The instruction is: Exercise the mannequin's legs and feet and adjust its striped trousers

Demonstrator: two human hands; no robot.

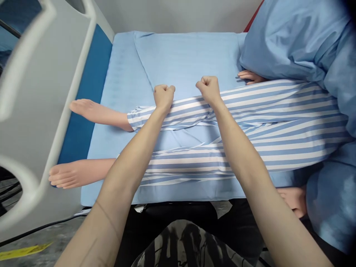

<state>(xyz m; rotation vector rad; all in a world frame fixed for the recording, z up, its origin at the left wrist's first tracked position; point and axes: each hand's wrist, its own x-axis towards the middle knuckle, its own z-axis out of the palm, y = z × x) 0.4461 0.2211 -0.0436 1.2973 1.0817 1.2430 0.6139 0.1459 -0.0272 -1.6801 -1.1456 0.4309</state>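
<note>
My left hand (pixel 164 97) is closed in a fist above the far lower leg of a manikin in blue-and-white striped trousers (pixel 278 100). My right hand (pixel 209 89), also a fist, is farther right, around the height of the same leg's knee. Nothing shows in either fist, and a gap separates them. Whether they touch the cloth I cannot tell. Bare feet stick out of the trouser legs on the left, the far foot (pixel 83 105) and the near foot (pixel 66 174). Both legs lie stretched out on a light blue sheet (pixel 180 55).
A grey bed end board (pixel 63 74) with a blue panel stands at the left. Bunched blue bedding (pixel 292 37) covers the right side, with a manikin hand (pixel 250 76) showing beside it. A black cable (pixel 41 228) and yellow tape (pixel 25 252) are at the lower left.
</note>
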